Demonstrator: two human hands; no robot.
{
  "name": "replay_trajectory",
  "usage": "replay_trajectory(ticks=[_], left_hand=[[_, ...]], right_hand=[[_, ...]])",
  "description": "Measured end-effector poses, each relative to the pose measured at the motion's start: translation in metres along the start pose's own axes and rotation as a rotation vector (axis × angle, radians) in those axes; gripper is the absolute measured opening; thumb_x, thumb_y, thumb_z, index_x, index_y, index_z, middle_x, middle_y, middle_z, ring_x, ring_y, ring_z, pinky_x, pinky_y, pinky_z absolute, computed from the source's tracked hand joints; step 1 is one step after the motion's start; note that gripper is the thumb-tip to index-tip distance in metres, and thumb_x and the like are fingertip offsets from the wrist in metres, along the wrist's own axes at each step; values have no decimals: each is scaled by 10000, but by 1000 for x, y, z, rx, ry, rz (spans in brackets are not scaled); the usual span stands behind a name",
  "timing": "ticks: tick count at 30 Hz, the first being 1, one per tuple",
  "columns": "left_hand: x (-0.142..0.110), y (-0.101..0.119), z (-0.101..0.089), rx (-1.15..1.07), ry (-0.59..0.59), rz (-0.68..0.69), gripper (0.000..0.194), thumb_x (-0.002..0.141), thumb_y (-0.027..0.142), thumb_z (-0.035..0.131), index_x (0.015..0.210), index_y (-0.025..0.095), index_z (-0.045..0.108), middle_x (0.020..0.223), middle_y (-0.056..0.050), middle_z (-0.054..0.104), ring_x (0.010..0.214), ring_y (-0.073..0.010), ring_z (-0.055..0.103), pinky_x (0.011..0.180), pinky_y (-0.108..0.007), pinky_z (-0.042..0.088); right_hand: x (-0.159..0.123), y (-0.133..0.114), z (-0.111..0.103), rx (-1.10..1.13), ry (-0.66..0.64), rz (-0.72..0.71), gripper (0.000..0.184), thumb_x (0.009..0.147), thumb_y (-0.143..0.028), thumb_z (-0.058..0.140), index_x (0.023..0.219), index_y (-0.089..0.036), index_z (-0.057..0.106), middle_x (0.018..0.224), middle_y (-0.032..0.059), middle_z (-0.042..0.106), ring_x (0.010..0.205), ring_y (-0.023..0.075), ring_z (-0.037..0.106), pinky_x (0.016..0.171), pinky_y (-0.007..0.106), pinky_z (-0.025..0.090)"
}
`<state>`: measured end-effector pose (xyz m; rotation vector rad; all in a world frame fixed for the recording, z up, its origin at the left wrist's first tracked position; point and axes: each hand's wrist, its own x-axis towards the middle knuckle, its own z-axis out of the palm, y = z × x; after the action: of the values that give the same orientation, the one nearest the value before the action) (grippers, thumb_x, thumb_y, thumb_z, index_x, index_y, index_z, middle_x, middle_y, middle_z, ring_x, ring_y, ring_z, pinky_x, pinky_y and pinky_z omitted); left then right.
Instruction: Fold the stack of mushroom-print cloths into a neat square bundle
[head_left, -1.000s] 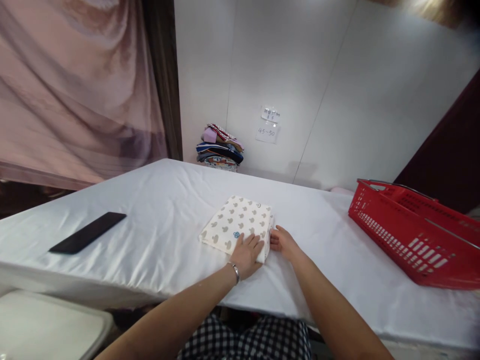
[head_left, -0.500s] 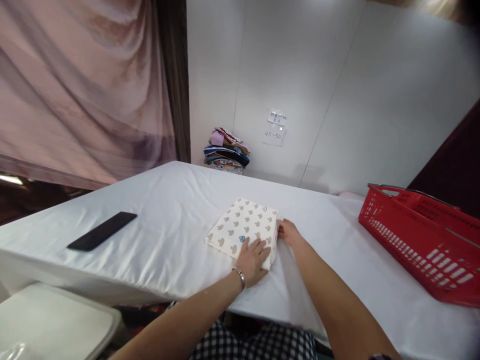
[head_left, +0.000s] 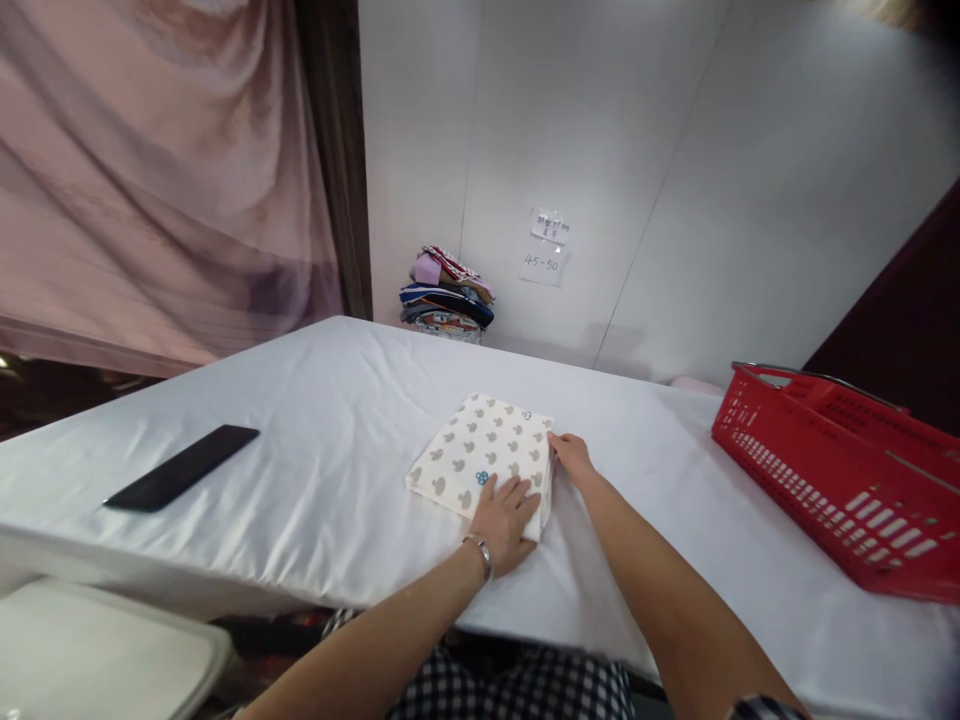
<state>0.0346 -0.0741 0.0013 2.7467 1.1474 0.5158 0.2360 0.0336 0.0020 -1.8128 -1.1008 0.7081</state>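
Observation:
A folded white cloth with grey mushroom-like prints and one blue print lies flat on the white-covered table. My left hand, with a silver bracelet at the wrist, rests on its near right corner, fingers spread flat. At the cloth's right edge, my right hand has its fingers closed on the side of the fold, thumb on top. The fingertips of the right hand are partly hidden behind that edge.
On the left of the table lies a flat black board. A red plastic basket stands at the right. Beyond the far edge is a pile of folded clothes against the wall. A white stool-like surface is at lower left.
My right hand has moved from beside the cloth onto its right edge and closed there. The left hand stays pressed on the near corner. The view has shifted slightly.

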Motion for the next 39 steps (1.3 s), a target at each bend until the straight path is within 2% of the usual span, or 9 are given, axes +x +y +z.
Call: replay_trajectory(ticks=[8, 15, 21, 25, 28, 31, 32, 36, 39], left_hand=[[0, 0, 0, -21, -5, 1, 631, 735, 426, 579, 1312, 234, 407, 1402, -93, 379, 1303, -278, 276, 1069, -541, 94], [0, -1, 2, -33, -5, 3, 639, 722, 422, 591, 1305, 234, 412, 1402, -95, 376, 1302, -283, 275, 1073, -540, 87], [-1, 1, -1, -44, -9, 13, 637, 724, 428, 585, 1302, 224, 413, 1393, -109, 383, 1298, -281, 277, 1070, -543, 84], [-2, 3, -4, -36, -19, 27, 638, 725, 432, 580, 1304, 226, 408, 1399, -103, 374, 1302, -285, 264, 1071, -542, 84], [-3, 3, -4, -36, -5, 39, 640, 727, 431, 575, 1308, 228, 400, 1398, -96, 374, 1298, -287, 264, 1072, -543, 83], [-4, 4, -4, -40, 9, 34, 642, 722, 432, 580, 1304, 226, 405, 1391, -98, 381, 1295, -283, 270, 1073, -538, 87], [-4, 3, -4, -40, 8, 31, 642, 723, 435, 579, 1304, 224, 406, 1392, -102, 379, 1296, -281, 270, 1073, -536, 88], [-5, 3, -5, -52, -7, 48, 630, 747, 432, 555, 1315, 216, 389, 1399, -109, 372, 1301, -273, 268, 1075, -529, 95], [-7, 6, -6, -75, 18, 62, 624, 757, 428, 549, 1316, 201, 388, 1395, -111, 380, 1301, -271, 274, 1080, -522, 91]], right_hand=[[5, -1, 1, -126, 8, -70, 162, 618, -315, 576, 558, -166, 594, 577, 15, 610, 579, 135, 538, 525, 217, 356], [-3, 4, 1, -212, 57, -90, 240, 680, -362, 498, 642, -165, 629, 637, 32, 652, 646, 159, 581, 551, 219, 392], [-11, 2, -5, -353, 29, -118, 247, 721, -329, 477, 692, -146, 641, 692, 75, 665, 680, 191, 606, 593, 251, 425], [-22, -21, 0, -423, 29, -256, 306, 748, -284, 472, 971, -150, 631, 1027, 112, 640, 1006, 225, 561, 834, 296, 417], [-34, -41, 14, -437, -1, -483, 467, 811, -346, 425, 1241, -173, 478, 1357, 89, 428, 1263, 209, 355, 1011, 329, 304], [-43, -47, 28, -577, -98, -697, 561, 857, -430, 357, 1354, -171, 339, 1458, 80, 271, 1355, 216, 167, 1072, 400, 192], [-45, -45, 31, -658, -136, -682, 576, 862, -447, 343, 1364, -165, 323, 1462, 88, 259, 1360, 230, 144, 1073, 428, 170], [-43, -29, 34, -894, -224, -406, 600, 875, -491, 280, 1372, -157, 314, 1479, 78, 219, 1363, 248, 120, 1067, 482, 128], [-40, -24, 33, -924, -237, -372, 615, 883, -501, 239, 1396, -163, 265, 1495, 56, 170, 1372, 221, 75, 1076, 474, 100]])
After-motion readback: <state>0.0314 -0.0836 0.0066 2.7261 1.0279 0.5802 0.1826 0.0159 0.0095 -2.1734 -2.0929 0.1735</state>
